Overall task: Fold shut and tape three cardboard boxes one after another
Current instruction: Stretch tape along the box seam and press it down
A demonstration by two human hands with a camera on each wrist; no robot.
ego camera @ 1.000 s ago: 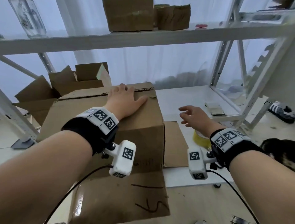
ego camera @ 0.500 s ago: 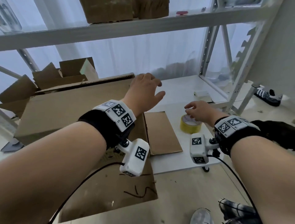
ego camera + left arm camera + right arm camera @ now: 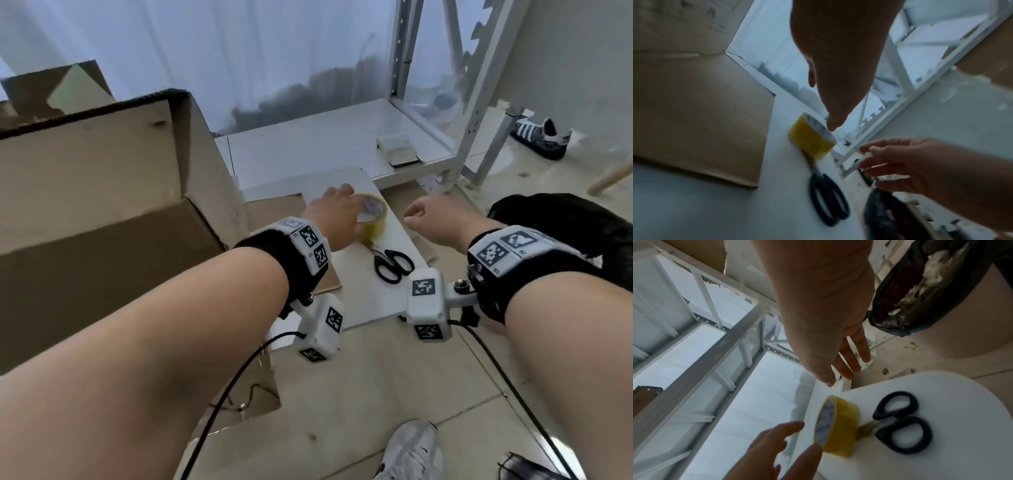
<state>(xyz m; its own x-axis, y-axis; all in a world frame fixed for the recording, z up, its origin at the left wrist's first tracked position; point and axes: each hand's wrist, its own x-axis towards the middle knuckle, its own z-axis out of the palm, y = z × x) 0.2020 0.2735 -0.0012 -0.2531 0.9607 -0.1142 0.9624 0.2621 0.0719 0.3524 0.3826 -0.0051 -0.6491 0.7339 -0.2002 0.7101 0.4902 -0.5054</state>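
Observation:
A yellow tape roll (image 3: 373, 219) lies on a low white board (image 3: 363, 301), with black scissors (image 3: 394, 263) just in front of it. My left hand (image 3: 346, 202) reaches over the roll. Its thumb tip touches the roll's rim (image 3: 825, 426) and the other fingers are spread and off it. My right hand (image 3: 416, 216) hovers to the right of the roll (image 3: 809, 141), fingers straight (image 3: 849, 363) and holding nothing. The big cardboard box (image 3: 102, 260) stands at the left with a top flap (image 3: 85, 161) raised and its inside showing.
A white metal rack (image 3: 397, 85) stands behind, with a small packet (image 3: 399, 150) on its bottom shelf. A black bin bag (image 3: 548, 222) sits at the right and another open box (image 3: 51, 89) at the far left. Flat cardboard (image 3: 274, 205) lies beside the big box.
My left hand left the box top and moved right onto the tape roll. My right hand came off the roll and drew back to the right. The box's flap has risen.

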